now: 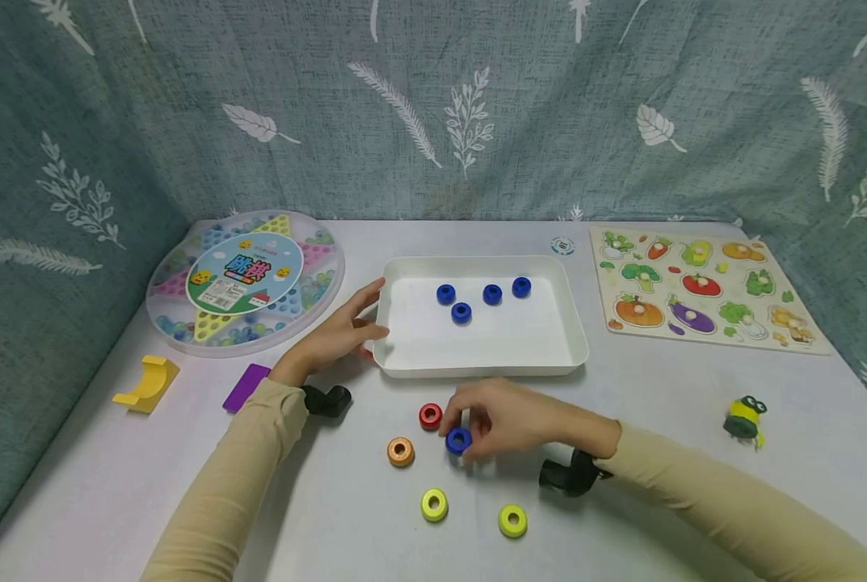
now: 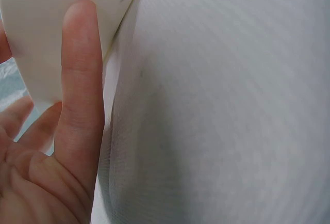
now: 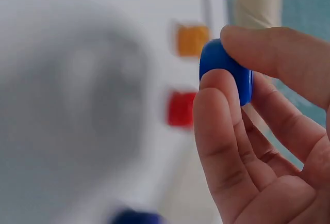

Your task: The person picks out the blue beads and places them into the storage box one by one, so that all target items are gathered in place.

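Observation:
My right hand (image 1: pixel 502 416) pinches a blue ring bead (image 1: pixel 458 440) between thumb and fingertips, in front of the tray. The right wrist view shows the blue bead (image 3: pixel 216 59) between the thumb and the other fingers. Beside it lie a red ring bead (image 1: pixel 430 416) and an orange one (image 1: pixel 400 452). My left hand (image 1: pixel 338 331) rests against the left side of a white tray (image 1: pixel 477 368). In the left wrist view, a straight finger (image 2: pixel 82 74) touches the tray's outer wall (image 2: pixel 38 43). Several blue ring beads (image 1: pixel 461 314) lie inside the tray.
Two yellow-green ring beads (image 1: pixel 434 505) lie near the front. At left are a round marble board game (image 1: pixel 244 283), a yellow curved block (image 1: pixel 148 384) and a purple piece (image 1: pixel 246 388). A vegetable puzzle board (image 1: pixel 702 291) and a small yellow-green figure (image 1: pixel 745 420) are at right.

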`<state>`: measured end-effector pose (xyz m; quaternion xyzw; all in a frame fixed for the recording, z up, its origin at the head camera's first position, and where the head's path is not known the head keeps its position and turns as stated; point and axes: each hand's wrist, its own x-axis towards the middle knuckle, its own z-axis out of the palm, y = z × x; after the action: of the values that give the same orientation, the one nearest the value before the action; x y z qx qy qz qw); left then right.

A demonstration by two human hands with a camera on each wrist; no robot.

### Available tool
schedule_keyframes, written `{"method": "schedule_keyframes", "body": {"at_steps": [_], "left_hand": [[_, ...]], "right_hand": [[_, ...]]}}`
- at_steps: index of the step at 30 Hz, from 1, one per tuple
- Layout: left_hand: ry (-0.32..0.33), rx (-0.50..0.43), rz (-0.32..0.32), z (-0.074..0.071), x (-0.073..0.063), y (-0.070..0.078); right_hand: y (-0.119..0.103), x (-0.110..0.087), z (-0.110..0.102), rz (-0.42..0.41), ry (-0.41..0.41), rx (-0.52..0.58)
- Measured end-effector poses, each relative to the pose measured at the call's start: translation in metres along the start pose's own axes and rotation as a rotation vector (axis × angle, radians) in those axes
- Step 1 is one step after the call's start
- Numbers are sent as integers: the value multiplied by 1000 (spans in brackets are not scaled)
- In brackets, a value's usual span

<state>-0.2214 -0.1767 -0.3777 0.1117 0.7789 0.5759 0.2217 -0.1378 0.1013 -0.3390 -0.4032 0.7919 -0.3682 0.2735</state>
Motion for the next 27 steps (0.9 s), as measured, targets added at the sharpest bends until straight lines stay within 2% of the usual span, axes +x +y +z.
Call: {"method": "schedule_keyframes", "body": {"at_steps": [3,6,10,13,18,23,27], "left_hand": [[2,3,-2,-1,0,0],[-1,4,0,-1,0,0],[-7,-3,4,0,0,1],[-10,-12,5,1,1,1],[-7,-18,2,0,1,1],[-6,-20,4,0,0,0],[-6,-28,7,0,0,-1]], "right_hand": [[-7,0,-32,4,72,-2],[-10,1,-70,56,148,-16],[-5,3,-116,181,224,15],[4,4,-138,271,264,47],[27,13,-154,359,272,40],[55,24,-150,383,201,3],[67,32,-144,402,146,-43]]}}
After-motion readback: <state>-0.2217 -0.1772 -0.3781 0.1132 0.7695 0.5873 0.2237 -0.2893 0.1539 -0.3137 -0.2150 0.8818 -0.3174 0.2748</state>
